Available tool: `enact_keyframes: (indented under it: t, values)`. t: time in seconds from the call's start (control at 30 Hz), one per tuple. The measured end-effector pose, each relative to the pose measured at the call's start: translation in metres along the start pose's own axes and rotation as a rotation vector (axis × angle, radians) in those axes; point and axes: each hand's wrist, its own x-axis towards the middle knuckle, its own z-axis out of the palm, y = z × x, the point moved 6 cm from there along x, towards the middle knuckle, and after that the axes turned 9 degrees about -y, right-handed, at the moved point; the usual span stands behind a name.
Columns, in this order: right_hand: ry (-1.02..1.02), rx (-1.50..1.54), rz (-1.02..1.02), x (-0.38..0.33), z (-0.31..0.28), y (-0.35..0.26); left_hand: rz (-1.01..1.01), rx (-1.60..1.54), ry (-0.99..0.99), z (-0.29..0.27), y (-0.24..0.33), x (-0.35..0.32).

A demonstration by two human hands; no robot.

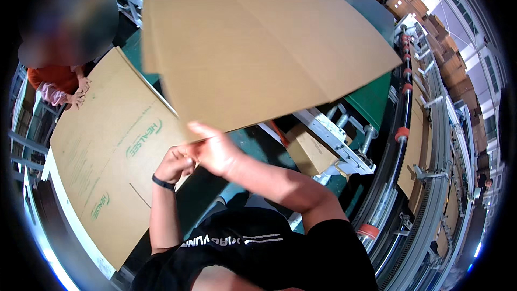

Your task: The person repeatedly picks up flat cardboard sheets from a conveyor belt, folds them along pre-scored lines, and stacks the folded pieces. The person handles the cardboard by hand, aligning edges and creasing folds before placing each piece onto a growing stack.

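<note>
A large creased brown cardboard sheet (253,48) slants over the green conveyor belt, its near-left corner close to my body. My right hand (215,150), slightly blurred, is closed at that near edge, with the thumb above the board and the other fingers lower. Beside it, my left hand (173,166), wearing a black wristband (163,182), is curled closed at the same corner; its fingertips are partly hidden. To the left lies another cardboard sheet (110,151) with green print, its right edge passing under my hands.
A co-worker's hands (78,95) rest at the printed sheet's far-left edge. The green belt (371,94) lies beyond the raised sheet. A roller shaft with red rings (402,133) and machine rails run along the right. Below the sheet sits a cardboard box (308,150) beside a metal frame (336,143).
</note>
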Motion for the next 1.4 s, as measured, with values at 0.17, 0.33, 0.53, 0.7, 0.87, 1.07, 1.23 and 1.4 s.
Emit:
enact_keyframes:
  t: [0.17, 0.33, 0.53, 0.7, 0.87, 1.07, 1.23, 1.4]
  values:
    - [-0.808, -0.082, 0.080, -0.028, 0.281, -0.001, -0.197, -0.231, 0.552, -0.128, -0.128, 0.004]
    - [-1.022, -0.302, -0.445, -0.039, 0.277, -0.197, 0.137, -0.696, 0.338, -0.063, -0.133, 0.099]
    - [0.182, -0.871, -1.113, -0.052, 0.000, -0.381, 0.053, -0.238, 0.697, -0.109, -0.119, 0.102]
    - [1.352, -1.625, -0.824, -0.101, -0.242, -0.367, 0.030, -0.102, 0.834, -0.115, -0.112, 0.092]
    - [1.046, -0.391, -0.686, -0.140, -0.375, -0.331, -0.008, -0.118, 0.874, -0.085, -0.074, 0.064]
    - [0.594, -0.184, -0.553, -0.100, -0.333, -0.208, 0.154, -0.047, 0.855, -0.058, -0.044, -0.048]
    - [0.582, -0.111, -0.497, -0.096, -0.273, -0.086, 0.168, -0.048, 0.957, -0.023, -0.031, -0.193]
    - [0.679, -0.153, -0.342, -0.072, -0.230, 0.056, 0.196, 0.100, 1.211, 0.001, -0.053, -0.383]
